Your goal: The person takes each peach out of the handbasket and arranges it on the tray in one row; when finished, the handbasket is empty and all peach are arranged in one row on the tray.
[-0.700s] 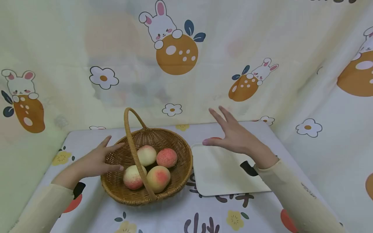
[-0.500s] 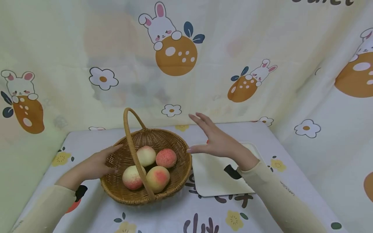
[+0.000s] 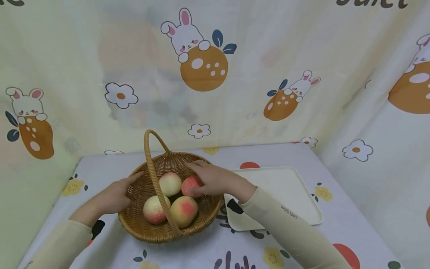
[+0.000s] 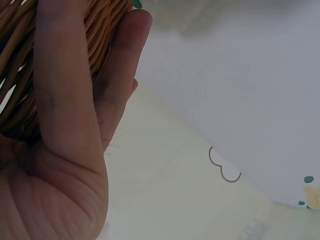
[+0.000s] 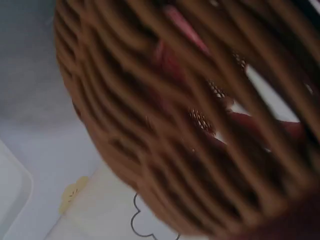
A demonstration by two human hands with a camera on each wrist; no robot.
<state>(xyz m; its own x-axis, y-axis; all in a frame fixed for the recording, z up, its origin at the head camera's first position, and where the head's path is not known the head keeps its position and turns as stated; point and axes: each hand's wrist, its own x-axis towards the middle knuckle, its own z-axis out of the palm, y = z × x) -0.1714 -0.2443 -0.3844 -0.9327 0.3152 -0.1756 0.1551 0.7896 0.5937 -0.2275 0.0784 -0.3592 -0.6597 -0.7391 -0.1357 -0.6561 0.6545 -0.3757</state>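
Note:
A wicker basket (image 3: 134,232) with an arched handle stands on the table. Several peaches lie in it: a red peach (image 3: 190,184), a pale one (image 3: 170,184), a pale one with a red base (image 3: 155,210) and a yellow-red one (image 3: 183,211). My left hand (image 3: 114,196) holds the basket's left rim; in the left wrist view its fingers (image 4: 67,90) lie along the weave. Reaching over the right rim, my right hand (image 3: 215,179) has its thumb by the red peach and its fingers extended beyond it. In the right wrist view the basket wall (image 5: 145,100) hides most of that hand.
A white rectangular tray (image 3: 275,186) lies right of the basket, partly under the right forearm. A printed cloth (image 3: 248,149) covers the table. Behind and at the sides hangs a curtain (image 3: 235,104) with rabbits and flowers.
My right hand has moved left and down from above the tray into the basket by the red peach. My left hand has settled on the left rim.

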